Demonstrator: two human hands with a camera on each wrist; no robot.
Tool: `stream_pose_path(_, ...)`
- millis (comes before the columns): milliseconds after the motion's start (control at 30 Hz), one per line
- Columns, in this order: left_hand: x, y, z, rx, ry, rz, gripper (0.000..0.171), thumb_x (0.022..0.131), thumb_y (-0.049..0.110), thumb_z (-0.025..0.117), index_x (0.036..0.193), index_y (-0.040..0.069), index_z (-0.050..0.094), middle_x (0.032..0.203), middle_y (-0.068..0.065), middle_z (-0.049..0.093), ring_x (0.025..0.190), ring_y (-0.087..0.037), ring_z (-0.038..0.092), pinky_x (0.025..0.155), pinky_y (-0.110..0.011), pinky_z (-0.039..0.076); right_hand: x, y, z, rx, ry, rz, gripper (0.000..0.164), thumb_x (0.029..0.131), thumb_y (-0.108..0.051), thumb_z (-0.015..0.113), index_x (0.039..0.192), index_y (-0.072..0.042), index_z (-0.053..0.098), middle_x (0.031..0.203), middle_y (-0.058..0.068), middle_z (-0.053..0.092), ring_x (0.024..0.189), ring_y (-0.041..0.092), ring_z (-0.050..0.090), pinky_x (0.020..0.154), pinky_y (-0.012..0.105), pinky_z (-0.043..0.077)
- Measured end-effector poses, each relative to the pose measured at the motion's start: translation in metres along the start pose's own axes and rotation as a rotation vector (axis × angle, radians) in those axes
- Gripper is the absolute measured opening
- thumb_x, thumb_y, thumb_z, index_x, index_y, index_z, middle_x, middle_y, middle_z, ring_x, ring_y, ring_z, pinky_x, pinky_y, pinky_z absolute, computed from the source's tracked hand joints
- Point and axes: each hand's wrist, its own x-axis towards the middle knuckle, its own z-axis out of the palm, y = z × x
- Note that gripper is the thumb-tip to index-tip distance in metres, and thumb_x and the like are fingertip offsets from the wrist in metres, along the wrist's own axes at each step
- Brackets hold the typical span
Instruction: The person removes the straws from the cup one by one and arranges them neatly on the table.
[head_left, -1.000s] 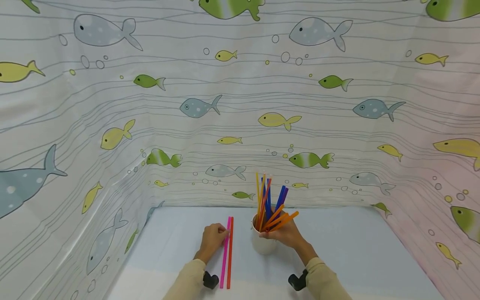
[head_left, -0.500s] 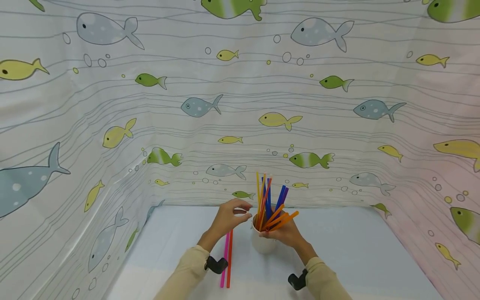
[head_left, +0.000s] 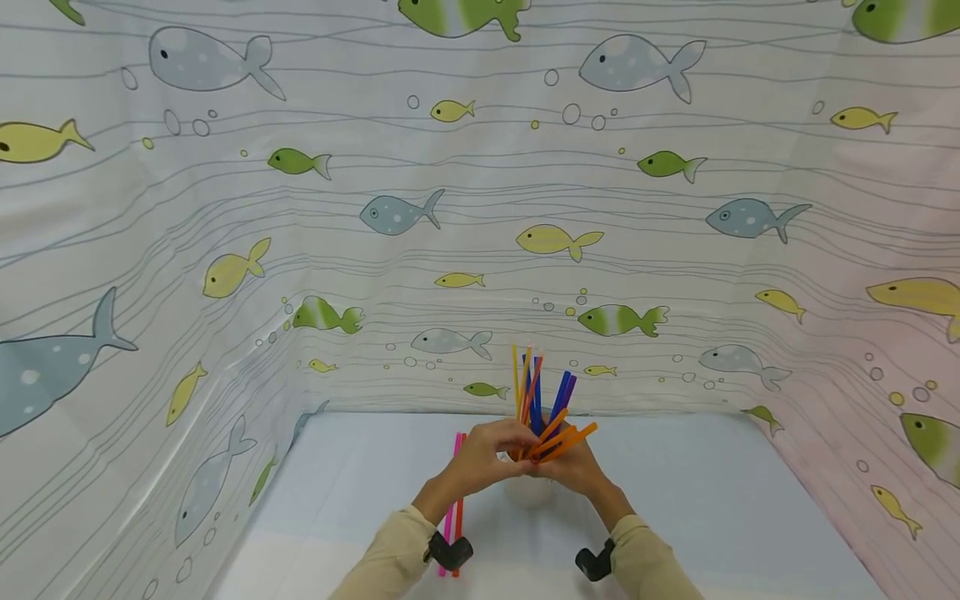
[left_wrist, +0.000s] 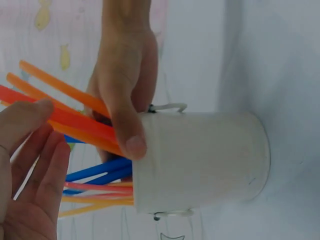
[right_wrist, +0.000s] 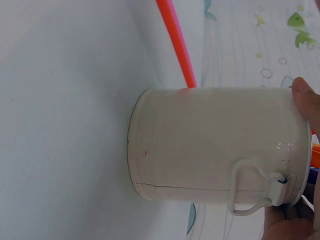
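Note:
A white cup (head_left: 529, 493) with small wire handles stands upright, holding several drinking straws in yellow, red, blue, purple and orange. My right hand (head_left: 573, 467) grips its rim, thumb (left_wrist: 129, 127) on the near side and the fingers behind. At the cup's mouth, my left hand (head_left: 483, 457) reaches in among the straws. In the left wrist view its thumb and fingertips close on a red straw (left_wrist: 82, 119) beside the orange straws (left_wrist: 65, 89). Left of the cup, a pink straw (head_left: 447, 529) and a red-orange straw (head_left: 459, 525) lie side by side, partly hidden under my left forearm.
The pale tabletop (head_left: 675, 500) is bounded at the back and sides by a fish-patterned curtain (head_left: 480, 192). A black wrist camera mount (head_left: 450, 550) sits on my left wrist, another mount (head_left: 596, 562) on my right.
My left hand has left the pink straw on the table, risen and moved right to the straws in the cup. The right hand has stayed on the rim.

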Motion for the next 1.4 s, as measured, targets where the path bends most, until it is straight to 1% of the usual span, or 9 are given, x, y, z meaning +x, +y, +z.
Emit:
stream_pose_path(167,-0.004,-0.002,0.007,0.003,0.02,0.023,0.026,0.085,0.003,0.075,0.11,0.002,0.069,0.107,-0.012,0.067,0.093,-0.027,0.065,0.082,-0.038,0.058,-0.001,-0.001,0.001,0.003,-0.005,-0.008,0.062,0.077,-0.005,0.082,0.131,0.006,0.052,0.113,0.015,0.065,0.095,0.02,0.066,0.087,0.029,0.055)
stream_pose_path(367,-0.006,-0.006,0.01,0.011,0.053,0.049,0.021,0.085,0.001,0.073,0.106,0.001,0.071,0.103,-0.009,0.069,0.09,-0.02,0.067,0.08,-0.031,0.058,0.001,-0.001,0.001,0.01,-0.016,-0.033,0.06,0.078,-0.004,0.081,0.128,0.008,0.052,0.111,0.021,0.064,0.093,0.021,0.066,0.086,0.03,0.056)
stream_pose_path(533,-0.008,-0.01,0.011,0.015,0.071,0.079,0.02,0.085,0.0,0.073,0.105,0.001,0.071,0.102,-0.007,0.07,0.091,-0.012,0.067,0.08,-0.028,0.058,0.0,-0.003,0.001,-0.014,0.002,0.019,0.072,0.076,-0.009,0.084,0.137,0.004,0.048,0.121,0.027,0.06,0.098,0.02,0.066,0.09,0.025,0.053)
stream_pose_path(733,-0.007,-0.01,0.01,0.027,0.086,0.071,0.019,0.085,0.002,0.073,0.104,0.001,0.072,0.1,-0.004,0.071,0.088,-0.008,0.066,0.077,-0.026,0.058,-0.001,0.008,0.003,-0.039,0.02,0.038,0.077,0.075,-0.012,0.085,0.141,-0.003,0.047,0.125,0.02,0.059,0.101,0.022,0.064,0.092,0.025,0.051)
stream_pose_path(900,-0.002,-0.002,0.003,0.073,0.096,0.119,0.018,0.085,0.002,0.074,0.102,0.003,0.072,0.098,-0.003,0.07,0.085,-0.007,0.065,0.075,-0.025,0.058,0.0,0.0,0.004,0.008,0.001,0.014,0.079,0.074,-0.006,0.085,0.142,-0.001,0.044,0.122,0.019,0.061,0.099,0.023,0.065,0.089,0.028,0.054)
stream_pose_path(1033,0.004,0.01,-0.008,0.126,0.112,0.18,0.019,0.083,0.003,0.075,0.101,0.008,0.072,0.097,0.0,0.07,0.083,-0.007,0.065,0.074,-0.026,0.058,0.001,-0.004,0.005,-0.042,-0.009,-0.021,0.065,0.074,-0.003,0.084,0.131,-0.007,0.054,0.114,0.007,0.066,0.097,0.021,0.066,0.089,0.03,0.054)
stream_pose_path(1133,0.009,0.026,-0.019,0.146,0.126,0.229,0.019,0.083,-0.001,0.075,0.101,0.005,0.072,0.096,-0.005,0.071,0.084,-0.014,0.068,0.074,-0.028,0.059,0.001,-0.005,0.005,-0.095,0.001,-0.041,0.058,0.073,-0.002,0.085,0.123,-0.012,0.059,0.11,0.003,0.068,0.096,0.022,0.067,0.087,0.033,0.056)
stream_pose_path(1267,0.016,0.056,-0.038,0.103,0.169,0.262,0.022,0.08,-0.01,0.072,0.1,-0.002,0.07,0.095,-0.015,0.07,0.088,-0.024,0.07,0.076,-0.034,0.059,0.0,-0.007,0.005,-0.142,0.021,-0.017,0.062,0.071,-0.006,0.087,0.126,-0.011,0.058,0.11,0.006,0.067,0.096,0.027,0.066,0.085,0.032,0.056)
stream_pose_path(1400,0.018,0.081,-0.059,0.061,0.243,0.24,0.02,0.081,-0.012,0.071,0.099,-0.004,0.07,0.095,-0.015,0.07,0.09,-0.023,0.07,0.078,-0.034,0.059,-0.001,-0.009,0.004,-0.15,0.015,0.016,0.069,0.072,-0.008,0.087,0.132,-0.003,0.053,0.116,0.015,0.064,0.1,0.036,0.064,0.088,0.036,0.055)
